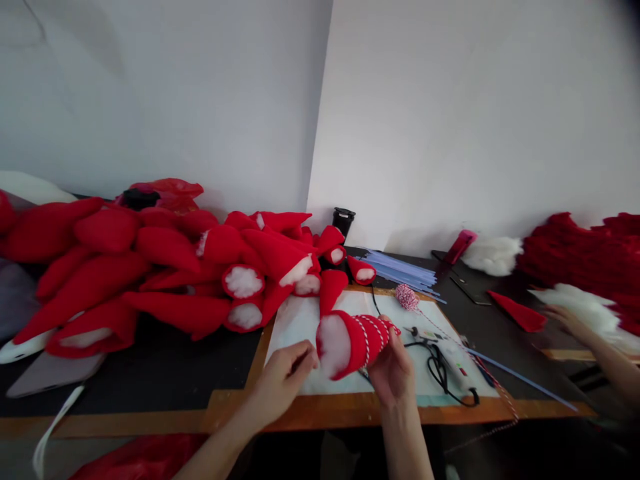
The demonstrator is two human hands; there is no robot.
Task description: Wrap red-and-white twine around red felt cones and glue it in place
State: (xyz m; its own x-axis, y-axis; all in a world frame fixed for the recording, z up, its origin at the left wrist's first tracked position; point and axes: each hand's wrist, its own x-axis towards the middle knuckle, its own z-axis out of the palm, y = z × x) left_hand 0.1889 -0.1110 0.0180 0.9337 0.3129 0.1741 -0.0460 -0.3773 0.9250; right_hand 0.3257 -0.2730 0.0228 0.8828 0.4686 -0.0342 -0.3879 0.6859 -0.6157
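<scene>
My right hand (393, 377) is closed around the narrow part of a red felt cone (353, 339), which lies tilted over the white sheet (295, 320). White stuffing (334, 347) fills the cone's wide end, facing left. Red-and-white twine (366, 339) winds around its body in several turns. Just left of the stuffed opening is my left hand (290, 377), its fingers curled and thumb against them; what they pinch, if anything, is too small to make out. A ball of the same twine (407, 297) rests behind, its strand trailing right.
Stuffed red cones (170, 250) are heaped on the left. Pale blue sticks (403, 270) lie at the back. A white device (455, 363) and black cable (437, 367) sit to the right. Another person's hand (570, 323) is by white fluff (585, 303) and a dark red pile (575, 260).
</scene>
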